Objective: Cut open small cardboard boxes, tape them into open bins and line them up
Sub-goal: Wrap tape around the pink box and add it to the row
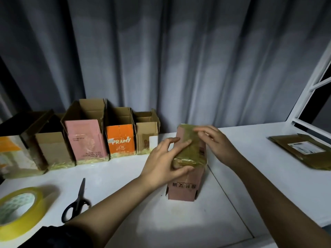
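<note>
I have the pink box point(186, 169) standing on end near the middle of the table point(232, 194), its long axis upright and its taped end facing up and tilted a little toward me. My left hand point(165, 161) wraps the near left corner of that end, thumb curled under the tape's folded edge, fingers spread flat on the tape point(189, 145). My right hand point(214, 143) lies on the far right edge of the top, fingers straight and pressing down, gripping nothing. So the box is directly under both hands, the left holding it, the right smoothing.

I judge the tape is being rubbed flat on what will be the bin's bottom. The box must then be turned over and carried left: the row of bins point(84, 136) stands along the back edge, and its free end, by the brown bin point(146, 140), lies just left of my left hand. The left hand is nearer that gap.

Scissors point(78, 201) and the tape roll point(19, 208) lie at the near left edge, and a flat box point(302, 151) at the right edge.
</note>
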